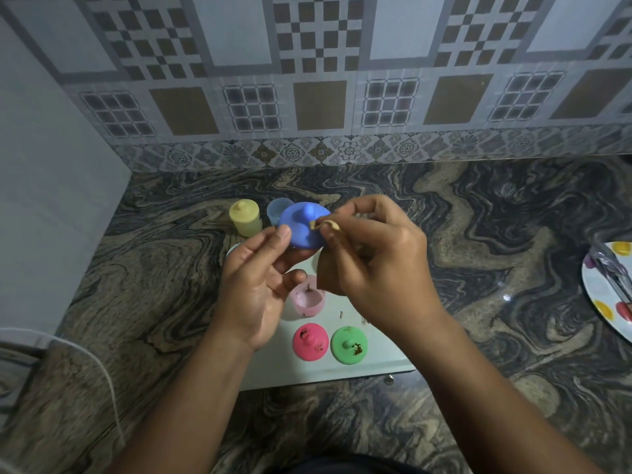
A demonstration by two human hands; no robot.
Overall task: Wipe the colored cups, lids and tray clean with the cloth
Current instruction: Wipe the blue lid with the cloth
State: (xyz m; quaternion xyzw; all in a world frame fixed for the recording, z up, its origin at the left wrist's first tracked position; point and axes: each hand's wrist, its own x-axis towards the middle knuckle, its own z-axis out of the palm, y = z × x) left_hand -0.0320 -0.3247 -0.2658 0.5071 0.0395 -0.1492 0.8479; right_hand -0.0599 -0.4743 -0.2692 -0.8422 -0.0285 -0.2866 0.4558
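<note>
- Fingers (355, 208) of the right hand (376, 265) are drawn in narrow, pinching a small tan fold of cloth (330, 225) against the blue lid (301, 229), just beside its knob.
- The left hand (254, 289) holds that lid raised above the far end of the white tray (376, 357), thumb on the rim and fingers curled underneath.
- A brown smear shows on the lid where the cloth touches, so the step in hand is probably rubbing that spot off.
- To do it well, brace the lid firmly from below and press the cloth into the crease round the knob. Turn the lid rather than the cloth so the whole top gets covered, and refold to a clean patch once it is soiled.
- On the tray, the open pink cup (307, 299), the pink lid (310, 341) and the green lid (349, 344) carry brown specks, so they look not yet wiped.
- Beyond the tray's far edge stand a yellow lidded cup (245, 217) and a pale blue cup (277, 209).
</note>
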